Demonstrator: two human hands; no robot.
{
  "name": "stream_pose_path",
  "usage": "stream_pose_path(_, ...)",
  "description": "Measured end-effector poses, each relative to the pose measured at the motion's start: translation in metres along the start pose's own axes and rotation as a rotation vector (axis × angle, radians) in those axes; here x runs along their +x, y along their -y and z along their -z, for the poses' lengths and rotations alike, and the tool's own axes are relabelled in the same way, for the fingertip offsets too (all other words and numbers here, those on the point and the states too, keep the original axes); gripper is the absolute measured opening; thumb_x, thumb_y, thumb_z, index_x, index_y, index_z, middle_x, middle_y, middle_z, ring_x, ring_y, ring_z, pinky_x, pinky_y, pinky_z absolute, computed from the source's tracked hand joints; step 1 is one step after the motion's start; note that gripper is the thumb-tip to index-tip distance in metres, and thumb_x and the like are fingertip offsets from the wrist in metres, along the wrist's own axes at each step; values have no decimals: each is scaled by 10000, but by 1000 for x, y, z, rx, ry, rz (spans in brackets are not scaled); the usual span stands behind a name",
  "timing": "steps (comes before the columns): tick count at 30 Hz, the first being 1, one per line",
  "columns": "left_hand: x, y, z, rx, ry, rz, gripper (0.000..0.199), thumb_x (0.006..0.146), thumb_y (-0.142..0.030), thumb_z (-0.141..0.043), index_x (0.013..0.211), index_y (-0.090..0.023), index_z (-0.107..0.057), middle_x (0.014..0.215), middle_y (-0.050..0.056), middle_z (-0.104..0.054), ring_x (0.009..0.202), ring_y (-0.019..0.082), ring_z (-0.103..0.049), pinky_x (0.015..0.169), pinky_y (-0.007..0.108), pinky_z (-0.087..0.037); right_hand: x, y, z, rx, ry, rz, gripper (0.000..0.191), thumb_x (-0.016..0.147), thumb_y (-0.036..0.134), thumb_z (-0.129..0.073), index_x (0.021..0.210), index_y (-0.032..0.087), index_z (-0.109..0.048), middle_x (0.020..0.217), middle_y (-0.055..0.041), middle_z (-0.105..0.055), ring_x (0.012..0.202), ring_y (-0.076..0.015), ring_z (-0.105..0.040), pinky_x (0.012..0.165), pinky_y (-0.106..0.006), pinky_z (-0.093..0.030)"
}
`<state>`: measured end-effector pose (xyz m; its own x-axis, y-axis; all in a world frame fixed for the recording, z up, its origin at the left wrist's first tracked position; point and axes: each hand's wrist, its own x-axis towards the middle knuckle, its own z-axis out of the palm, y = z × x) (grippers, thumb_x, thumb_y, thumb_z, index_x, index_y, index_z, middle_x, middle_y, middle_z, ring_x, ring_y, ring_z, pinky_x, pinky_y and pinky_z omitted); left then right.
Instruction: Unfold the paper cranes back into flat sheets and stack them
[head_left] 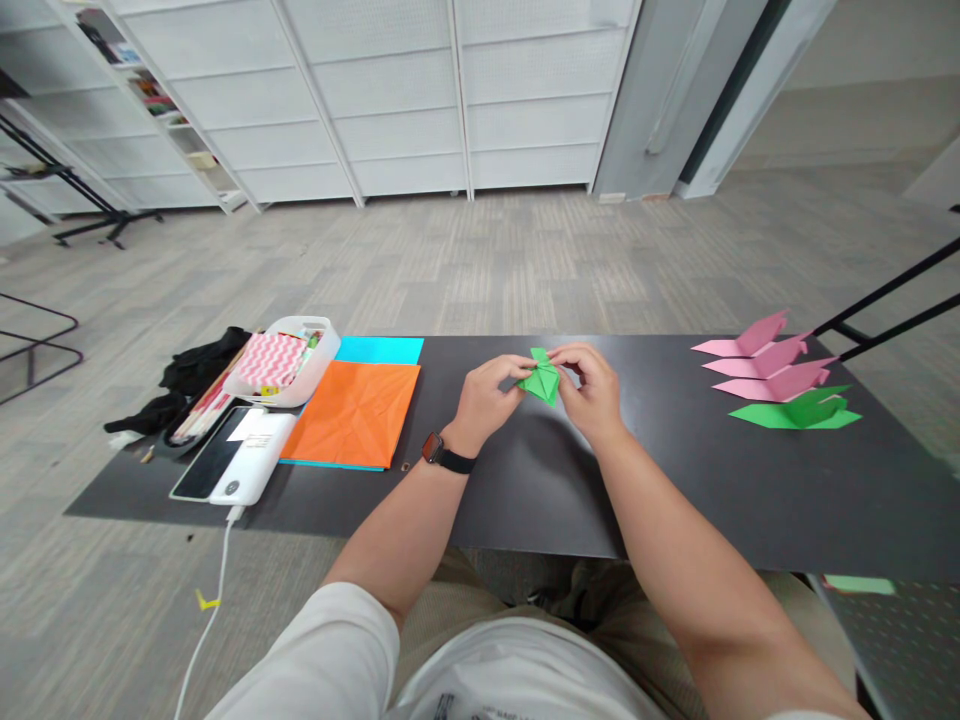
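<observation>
A small folded piece of green origami paper (541, 380) is held up above the dark table, between my two hands. My left hand (487, 398), with a black watch at the wrist, pinches its left side. On its right side and top corner, the fingers of my right hand (592, 390) are closed on the same paper. Creases and pointed flaps show on its face. Several folded paper birds stand in a row at the table's right: pink birds (772, 380) and a green bird (799, 410) nearest me.
On the left of the table (480, 510) lie orange paper sheets (349, 415) over blue ones. Beside them are a white plastic box (322, 355) with packets, a phone (214, 465), a white power bank (255, 460) with a cable, and black cloth (202, 365).
</observation>
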<state>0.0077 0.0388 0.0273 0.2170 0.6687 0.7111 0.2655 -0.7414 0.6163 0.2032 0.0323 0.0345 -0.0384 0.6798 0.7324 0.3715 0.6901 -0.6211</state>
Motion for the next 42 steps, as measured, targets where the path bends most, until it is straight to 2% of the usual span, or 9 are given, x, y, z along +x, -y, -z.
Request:
stream_pose_path(5, 0, 0, 0, -36, -30, 21, 128, 906, -151, -783, 899, -221, -677, 1085, 52, -817, 1028, 196, -784, 933, 375, -609, 0, 3, 0, -18, 14, 26, 79, 997, 224, -657, 977, 277, -712, 1045, -66, -771, 998, -242, -740, 888, -439, -598)
stream_pose_path(15, 4, -8, 2, -40, -32, 6, 139, 905, -172, -789, 893, -215, -657, 1082, 61, -770, 1030, 197, -740, 943, 395, -586, 0, -4, 0, 129, 81, -107, 73, 942, 214, -677, 958, 278, -708, 1018, -52, -760, 972, -231, -734, 886, -425, -602)
stream_pose_path(19, 5, -5, 2, -8, -55, 7, 143, 915, -212, -792, 899, -216, -650, 1096, 66, -739, 1076, 207, -713, 976, 409, -572, 1, -9, 2, 96, 117, -133, 84, 935, 202, -675, 954, 279, -705, 972, -33, -755, 923, -221, -723, 865, -405, -582)
stream_pose_path(25, 2, 0, 1, -29, -104, 80, 345, 894, -228, -821, 1199, -232, -660, 1090, 58, -736, 974, 179, -712, 916, 356, -578, 2, -11, 7, 73, 133, -91, 211, 881, 103, -610, 963, 276, -698, 985, -21, -760, 940, -216, -725, 877, -393, -574)
stream_pose_path(29, 2, -2, 4, 95, -81, 26, 62, 933, -238, -788, 950, -236, -729, 882, 17, -720, 856, 178, -681, 815, 338, -542, 3, -9, 8, 62, 125, -68, 207, 882, 103, -607, 957, 275, -693, 998, -26, -764, 957, -219, -734, 885, -399, -583)
stream_pose_path(33, 2, 1, 5, 152, -88, -35, 149, 965, -251, -745, 822, -232, -709, 818, 22, -710, 831, 193, -655, 811, 360, -519, 4, -5, 8, 45, 118, -31, 137, 913, 155, -649, 952, 279, -691, 995, -31, -775, 942, -227, -740, 874, -413, -591)
stream_pose_path(35, 1, 3, 5, 185, -60, -30, 163, 977, -300, -745, 831, -236, -713, 823, 24, -719, 836, 197, -653, 814, 365, -511, 5, -3, 8, 8, 114, -18, 95, 928, 190, -664, 943, 280, -689, 981, -35, -779, 936, -234, -739, 875, -424, -592)
stream_pose_path(38, 0, 3, 5, 243, -22, -27, 130, 984, -384, -755, 960, -256, -763, 854, 23, -735, 842, 195, -650, 823, 362, -498, 5, 0, 8, -41, 135, -4, 63, 953, 227, -660, 933, 279, -689, 964, -42, -781, 931, -238, -737, 882, -433, -591)
stream_pose_path(42, 0, 2, 7, 261, -3, -45, 131, 999, -399, -735, 1031, -297, -812, 885, 22, -721, 855, 190, -627, 863, 364, -497, 6, 2, 9, -43, 160, 7, 44, 960, 247, -662, 944, 279, -688, 974, -46, -778, 934, -238, -735, 886, -434, -588)
